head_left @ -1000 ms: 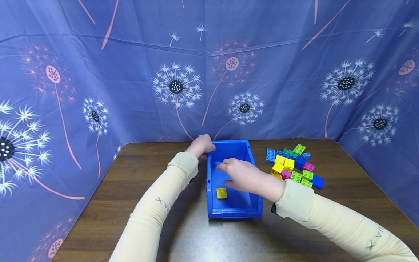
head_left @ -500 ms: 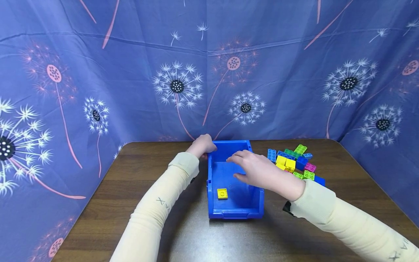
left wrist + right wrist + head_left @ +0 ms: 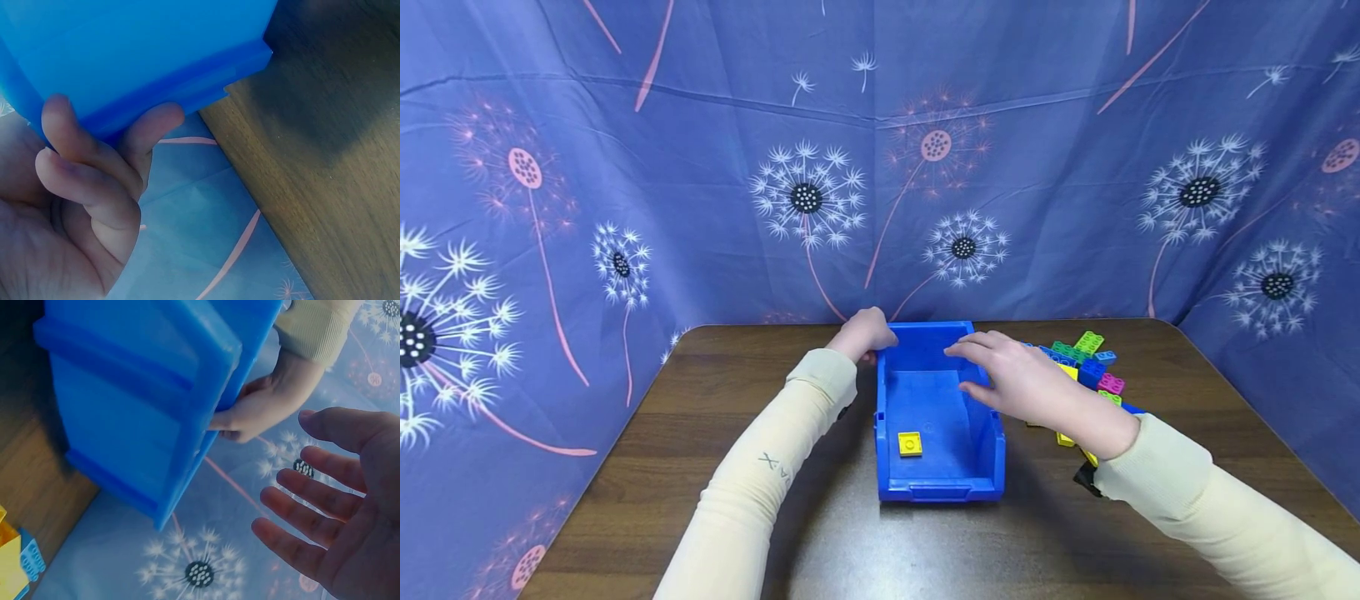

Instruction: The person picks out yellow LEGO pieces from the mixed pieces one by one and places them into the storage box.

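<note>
A blue plastic bin [image 3: 940, 492] stands on the wooden table, its low front toward me. My left hand [image 3: 862, 332] grips the bin's back left corner; in the left wrist view its curled fingers [image 3: 156, 125] touch the blue wall. One small square yellow toy block [image 3: 910, 444] lies on the bin floor near the front left, its hollow side up. Over the bin's right wall hovers my right hand [image 3: 1018, 379], holding nothing. The right wrist view shows its fingers [image 3: 315, 494] spread and nearly straight, apart from the bin.
Right of the bin, a heap of toy building blocks [image 3: 1090, 372] in blue, green, yellow and pink is partly covered by my right hand and forearm. A blue dandelion-print cloth [image 3: 700, 208] hangs behind the table [image 3: 737, 358] and along its sides.
My right hand has moved right, from above the bin's middle to its right wall, and now covers more of the blocks. My left hand, the bin and the yellow block stay in place.
</note>
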The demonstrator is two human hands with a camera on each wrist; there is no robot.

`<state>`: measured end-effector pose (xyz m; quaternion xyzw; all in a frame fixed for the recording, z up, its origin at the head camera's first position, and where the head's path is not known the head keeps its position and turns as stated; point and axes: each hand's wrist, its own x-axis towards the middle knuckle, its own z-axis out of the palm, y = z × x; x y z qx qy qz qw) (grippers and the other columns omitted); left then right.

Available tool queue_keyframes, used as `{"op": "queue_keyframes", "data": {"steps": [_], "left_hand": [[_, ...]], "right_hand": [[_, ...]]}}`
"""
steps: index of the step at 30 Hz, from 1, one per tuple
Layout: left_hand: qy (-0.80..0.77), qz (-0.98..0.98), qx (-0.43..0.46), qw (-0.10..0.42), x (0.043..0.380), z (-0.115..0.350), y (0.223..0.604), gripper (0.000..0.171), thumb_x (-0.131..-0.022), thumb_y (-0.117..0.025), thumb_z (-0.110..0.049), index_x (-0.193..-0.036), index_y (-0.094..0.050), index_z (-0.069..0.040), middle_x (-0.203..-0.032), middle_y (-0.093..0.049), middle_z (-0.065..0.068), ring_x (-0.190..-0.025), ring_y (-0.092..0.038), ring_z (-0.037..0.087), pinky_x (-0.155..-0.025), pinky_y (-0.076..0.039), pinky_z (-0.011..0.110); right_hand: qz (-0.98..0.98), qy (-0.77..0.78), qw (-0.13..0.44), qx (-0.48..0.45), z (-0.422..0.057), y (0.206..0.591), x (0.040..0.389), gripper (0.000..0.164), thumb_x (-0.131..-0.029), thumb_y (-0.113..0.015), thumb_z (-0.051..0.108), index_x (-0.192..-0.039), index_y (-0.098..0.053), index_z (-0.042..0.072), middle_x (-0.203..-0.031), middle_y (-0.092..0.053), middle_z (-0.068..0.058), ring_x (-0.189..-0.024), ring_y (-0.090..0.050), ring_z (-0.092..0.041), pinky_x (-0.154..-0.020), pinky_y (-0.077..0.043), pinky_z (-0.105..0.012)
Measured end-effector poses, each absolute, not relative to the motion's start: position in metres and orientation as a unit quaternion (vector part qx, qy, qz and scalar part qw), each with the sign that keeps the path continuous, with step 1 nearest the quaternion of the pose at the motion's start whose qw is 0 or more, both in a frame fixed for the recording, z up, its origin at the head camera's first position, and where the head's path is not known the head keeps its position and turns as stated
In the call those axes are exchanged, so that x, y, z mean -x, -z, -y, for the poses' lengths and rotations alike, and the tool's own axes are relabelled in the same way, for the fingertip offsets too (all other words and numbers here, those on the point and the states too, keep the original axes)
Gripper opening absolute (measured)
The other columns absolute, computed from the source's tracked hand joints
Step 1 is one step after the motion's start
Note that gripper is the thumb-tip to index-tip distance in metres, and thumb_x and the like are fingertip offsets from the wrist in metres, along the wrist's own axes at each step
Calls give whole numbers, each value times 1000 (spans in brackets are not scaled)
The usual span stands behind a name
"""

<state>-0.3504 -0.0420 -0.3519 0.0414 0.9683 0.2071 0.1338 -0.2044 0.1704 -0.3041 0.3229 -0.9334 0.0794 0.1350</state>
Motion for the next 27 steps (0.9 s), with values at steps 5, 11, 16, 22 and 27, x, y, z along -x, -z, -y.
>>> {"op": "queue_keyframes", "data": {"steps": [5, 11, 16, 22, 27], "left_hand": [[-212, -966, -37, 140, 351, 42, 353, 26, -89, -59, -24, -100, -60, -1, -59, -61, 9, -64, -69, 25, -40, -44, 24], [-208, -967, -37, 141, 351, 41, 352, 29, -89, -60, -26, -104, -58, -1, -64, -62, 10, -66, -70, 25, -41, -45, 23], [-208, -967, -38, 144, 351, 41, 351, 28, -89, -60, -26, -103, -58, -1, -64, -62, 10, -64, -69, 25, -41, -45, 23], [-209, -967, -36, 142, 352, 42, 350, 27, -88, -60, -25, -101, -59, -1, -62, -61, 10, -66, -70, 26, -40, -45, 24], [-210, -966, -36, 144, 350, 42, 350, 27, -89, -59, -24, -103, -58, -2, -62, -60, 9, -65, -70, 26, -41, -45, 24]], "right_hand": [[934, -92, 150, -312, -185, 307, 206, 48, -78, -77, 21, -122, -61, 11, -122, -61, -12, -107, -61, -29, -74, -56, -40], [943, -106, 149, -277, -202, 312, 208, 49, -81, -75, 23, -126, -58, 10, -124, -59, -13, -110, -60, -32, -77, -55, -45], [950, -116, 138, -254, -217, 319, 208, 47, -83, -72, 22, -126, -58, 9, -124, -59, -16, -108, -60, -35, -77, -54, -47], [959, -127, 122, -221, -234, 332, 212, 50, -82, -73, 24, -127, -56, 8, -127, -55, -19, -110, -57, -38, -80, -52, -51], [967, -126, 99, -197, -246, 345, 215, 53, -83, -71, 25, -130, -54, 6, -131, -52, -22, -110, -57, -40, -81, -51, -53]]}}
